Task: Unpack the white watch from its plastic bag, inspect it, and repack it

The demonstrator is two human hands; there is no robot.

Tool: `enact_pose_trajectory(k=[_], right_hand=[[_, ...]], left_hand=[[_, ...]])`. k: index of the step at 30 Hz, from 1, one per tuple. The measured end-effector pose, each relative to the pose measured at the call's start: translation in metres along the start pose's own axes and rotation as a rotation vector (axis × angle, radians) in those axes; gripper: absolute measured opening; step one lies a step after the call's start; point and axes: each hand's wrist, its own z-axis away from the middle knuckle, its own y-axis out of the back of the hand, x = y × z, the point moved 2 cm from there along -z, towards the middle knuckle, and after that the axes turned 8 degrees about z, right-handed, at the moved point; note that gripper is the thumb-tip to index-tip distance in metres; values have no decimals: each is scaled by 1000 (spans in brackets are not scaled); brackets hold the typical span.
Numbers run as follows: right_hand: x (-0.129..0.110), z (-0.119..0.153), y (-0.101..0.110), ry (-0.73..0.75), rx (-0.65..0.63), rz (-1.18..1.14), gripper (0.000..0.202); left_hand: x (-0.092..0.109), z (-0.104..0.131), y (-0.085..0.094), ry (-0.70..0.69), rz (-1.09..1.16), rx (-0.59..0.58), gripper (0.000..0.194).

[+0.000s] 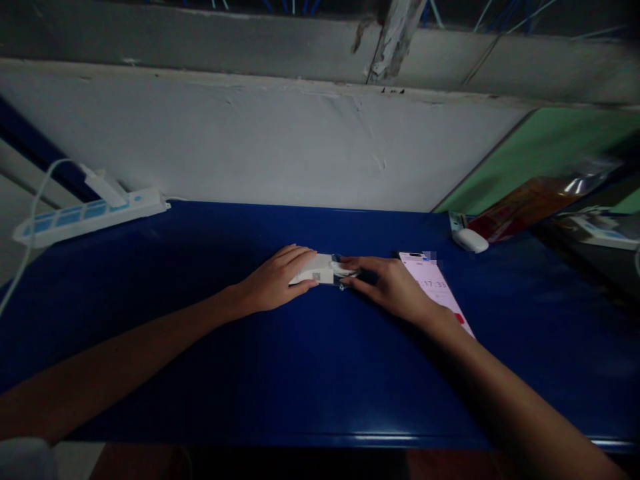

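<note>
A small white box (pixel 324 269) with a printed square code lies at the middle of the blue table. My left hand (pixel 280 277) is closed around its left end, fingers over the top and thumb along the near edge. At the box's right end is a clear plastic bag (pixel 342 280) with something white and thin inside. My right hand (pixel 387 283) pinches this bag between thumb and fingers. What lies under the fingers is hidden.
A phone (pixel 435 290) with a lit pink screen lies beside my right wrist. A white power strip (pixel 95 217) with a plugged charger sits at the left. Back right are a white mouse (pixel 471 241) and a red-brown package (pixel 525 207). A pale wall (pixel 280 147) borders the blue table (pixel 310 373).
</note>
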Motion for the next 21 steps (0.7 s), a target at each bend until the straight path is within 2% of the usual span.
enact_pose_trajectory(k=[6,10,17,21], right_hand=[[2,0,11,162,-28,111,32],[6,3,21,196,-56,168,30],[-11,5,11,202,-136,143,40],[-12,6,9,201,-163,166,52]], left_hand=[[-2,2,-1,27,-7,-5,46],[-1,1,-1,42,-5,-11,46],[-1,0,0,59,-3,-10,47],[0,1,-1,69,-21,-8,47]])
